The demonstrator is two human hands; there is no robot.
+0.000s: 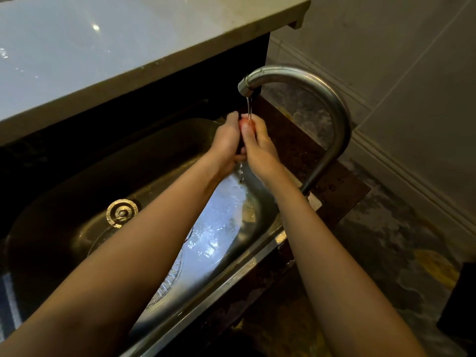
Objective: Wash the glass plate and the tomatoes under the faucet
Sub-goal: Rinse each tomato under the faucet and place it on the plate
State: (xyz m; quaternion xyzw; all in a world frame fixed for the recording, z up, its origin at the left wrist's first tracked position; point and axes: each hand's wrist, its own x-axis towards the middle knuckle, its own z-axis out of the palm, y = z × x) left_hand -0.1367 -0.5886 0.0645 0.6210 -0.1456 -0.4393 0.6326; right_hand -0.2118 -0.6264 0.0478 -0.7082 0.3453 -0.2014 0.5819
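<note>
A pale, glossy counter [85,55] fills the upper left, catching a small spot of light, with dark shadow beneath its edge. To the right, a grey tiled wall [401,60] meets a mottled, stained stone floor [386,240]. The room is dim.

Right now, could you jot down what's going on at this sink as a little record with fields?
activity: a person rinses a tomato under running water
left hand: cupped around the tomato from the left
right hand: closed on the tomato from the right
faucet: curved metal spout, thin stream falling onto the tomato
sink: metal basin, drain at its far left
glass plate: lying in the basin beneath the arms, wet
other tomatoes: none visible
countertop: pale slab beyond the sink
</note>
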